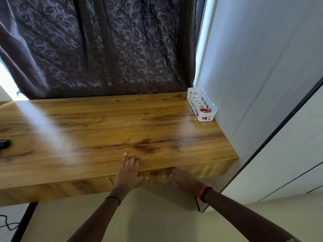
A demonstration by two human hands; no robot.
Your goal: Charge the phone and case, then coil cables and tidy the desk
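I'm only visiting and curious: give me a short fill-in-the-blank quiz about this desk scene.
1. The white basket sits at the far ___ corner of the desk.
2. The coiled cables inside it are white and ___.
3. The right hand wears an orange band on its ___.
4. The dark curtain behind the desk has a pattern of ___.

Missing words: right; red; wrist; leaves.

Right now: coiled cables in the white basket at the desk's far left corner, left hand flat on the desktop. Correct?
Wrong corner. The head view shows the white basket, coiled cables inside, at the desk's far right corner, by the wall. The left hand does lie flat on the desktop.
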